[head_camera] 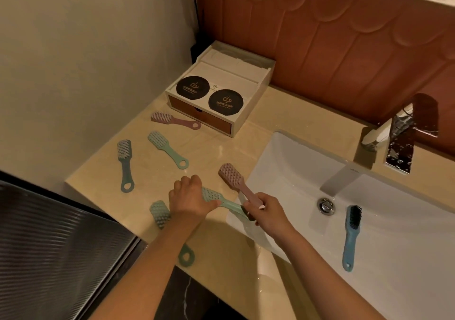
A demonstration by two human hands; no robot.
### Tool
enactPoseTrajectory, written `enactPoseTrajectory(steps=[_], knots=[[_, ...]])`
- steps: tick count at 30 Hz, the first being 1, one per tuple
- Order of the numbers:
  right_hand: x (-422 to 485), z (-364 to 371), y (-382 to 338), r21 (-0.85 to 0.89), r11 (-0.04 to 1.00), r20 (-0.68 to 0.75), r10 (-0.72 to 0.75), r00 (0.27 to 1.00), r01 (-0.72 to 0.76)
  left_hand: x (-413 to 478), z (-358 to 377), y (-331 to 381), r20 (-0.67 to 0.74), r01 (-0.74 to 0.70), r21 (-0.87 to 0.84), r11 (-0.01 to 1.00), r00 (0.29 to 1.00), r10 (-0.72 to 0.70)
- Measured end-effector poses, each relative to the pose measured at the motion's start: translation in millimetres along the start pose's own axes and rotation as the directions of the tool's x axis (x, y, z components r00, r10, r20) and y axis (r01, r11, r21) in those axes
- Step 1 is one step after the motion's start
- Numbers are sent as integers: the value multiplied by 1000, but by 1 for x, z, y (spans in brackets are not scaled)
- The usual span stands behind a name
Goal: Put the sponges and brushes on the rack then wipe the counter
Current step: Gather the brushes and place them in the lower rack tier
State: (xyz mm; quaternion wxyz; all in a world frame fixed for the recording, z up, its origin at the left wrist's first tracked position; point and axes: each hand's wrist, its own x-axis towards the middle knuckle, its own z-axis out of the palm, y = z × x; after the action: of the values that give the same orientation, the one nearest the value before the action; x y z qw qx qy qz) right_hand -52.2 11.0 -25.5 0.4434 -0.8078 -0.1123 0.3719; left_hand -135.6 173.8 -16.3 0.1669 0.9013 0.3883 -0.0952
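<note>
1. A green brush (pixel 160 213) lies at the near edge of the beige counter (pixel 216 253), its middle hidden beneath the person's left forearm.
2. The left hand (pixel 189 197) clasps the head of a mint brush (pixel 213 194), fingers curled over it and thumb along its neck.
3. The right hand (pixel 269 212) grasps the handle of a pink brush (pixel 231 175), head raised at the sink's rim. The mint brush's handle end reaches these fingers too.
4. A blue brush (pixel 352 236) lies inside the white sink (pixel 283 152), just right of the drain (pixel 326 206).
5. Farther back on the counter, a teal brush (pixel 125 164), a second mint brush (pixel 167 148) and a second pink brush (pixel 173 119) lie apart from one another.
6. A white box (pixel 248 112) topped with two black discs (pixel 225 102) stands in the back corner; the faucet (pixel 403 135) rises behind the sink.
</note>
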Motion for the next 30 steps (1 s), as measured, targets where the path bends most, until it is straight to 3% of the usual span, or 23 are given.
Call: enactPoseTrajectory(steps=[5, 9, 11, 14, 16, 18, 23, 30], knots=[[-8, -2, 2, -50, 999, -7, -23, 1000, 22, -12, -3, 2, -77, 3, -143, 990, 997, -14], [-25, -9, -6, 108, 989, -32, -94, 995, 97, -23, -11, 10, -104, -19, -421, 907, 994, -27], [-36, -14, -11, 200, 971, -73, -116, 991, 128, -29, -15, 19, -109, -32, -626, 779, 993, -46], [-47, -21, -13, 367, 920, -121, -101, 988, 139, -47, -26, 45, 5, 36, -868, 494, 998, -64], [-55, -27, -12, 470, 870, -140, -92, 986, 148, -60, -29, 65, 107, 105, -945, 309, 994, -11], [-64, -34, -13, 523, 837, -151, -95, 984, 161, -70, -26, 78, 156, 144, -967, 212, 987, 42], [-87, -54, -2, 483, 855, -193, -106, 975, 188, -89, -21, 105, 143, 125, -978, 169, 985, 96], [-114, -95, 28, 434, 874, -220, -132, 967, 218, -112, -15, 147, 231, 203, -969, 143, 946, 225]])
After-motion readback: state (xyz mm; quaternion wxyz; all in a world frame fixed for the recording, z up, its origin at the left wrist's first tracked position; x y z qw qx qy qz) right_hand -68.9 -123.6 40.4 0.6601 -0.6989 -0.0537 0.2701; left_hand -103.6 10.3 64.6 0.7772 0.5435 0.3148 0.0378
